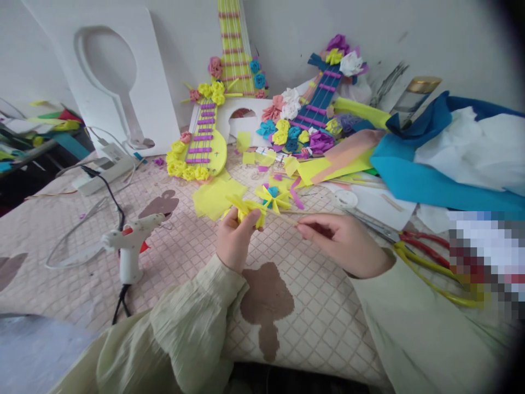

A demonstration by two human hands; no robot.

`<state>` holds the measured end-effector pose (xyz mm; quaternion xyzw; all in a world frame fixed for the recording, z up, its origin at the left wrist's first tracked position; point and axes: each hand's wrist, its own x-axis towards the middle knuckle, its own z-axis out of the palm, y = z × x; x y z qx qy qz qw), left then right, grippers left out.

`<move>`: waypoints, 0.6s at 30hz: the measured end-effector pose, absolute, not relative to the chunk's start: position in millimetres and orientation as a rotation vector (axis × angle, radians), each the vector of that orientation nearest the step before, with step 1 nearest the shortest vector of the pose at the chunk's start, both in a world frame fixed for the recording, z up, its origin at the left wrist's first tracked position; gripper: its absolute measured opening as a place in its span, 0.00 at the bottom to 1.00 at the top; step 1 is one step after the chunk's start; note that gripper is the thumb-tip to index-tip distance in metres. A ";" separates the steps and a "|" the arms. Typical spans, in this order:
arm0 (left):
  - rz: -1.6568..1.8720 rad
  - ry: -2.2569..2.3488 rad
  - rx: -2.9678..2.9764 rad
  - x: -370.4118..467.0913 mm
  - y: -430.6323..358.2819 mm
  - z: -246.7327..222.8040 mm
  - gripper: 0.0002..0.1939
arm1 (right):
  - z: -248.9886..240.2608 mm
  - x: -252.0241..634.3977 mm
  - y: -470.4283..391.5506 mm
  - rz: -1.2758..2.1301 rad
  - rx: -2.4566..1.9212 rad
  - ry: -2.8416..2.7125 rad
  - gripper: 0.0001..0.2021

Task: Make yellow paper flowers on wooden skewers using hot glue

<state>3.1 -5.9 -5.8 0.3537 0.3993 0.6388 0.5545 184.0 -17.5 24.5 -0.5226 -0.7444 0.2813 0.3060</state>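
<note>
Between the thumb and fingers of my left hand (237,235) is a yellow paper flower (246,210), its petals sticking up past the thumb. My right hand (344,238) pinches a thin wooden stick (285,219) that runs left to the flower; whether it enters the petals is hidden. Just beyond both hands lies a star-shaped yellow paper piece (279,203) with a blue centre. Yellow paper sheets (215,196) lie behind my left hand.
A white glue gun (133,241) stands at left, its cord trailing to a power strip (104,169). Scissors (426,257) lie at right beside blue fabric (410,164). Behind stand a yellow flower-trimmed model instrument (215,150), a blue one (318,101) and a white cutout board (151,71).
</note>
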 end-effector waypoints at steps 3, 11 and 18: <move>1.549 0.929 0.718 3.0 -2.5 -2.2 0.08 | 23.1 190.4 -13.0 0.792 -1.468 -1.993 0.10; 1.460 0.845 0.781 -0.4 1.9 -3.9 0.08 | 7.9 203.1 -3.2 0.563 -1.548 -2.306 0.08; 1.023 0.896 1.200 4.4 -4.2 -2.9 0.25 | 12.4 200.1 0.0 0.686 -1.448 -1.985 0.14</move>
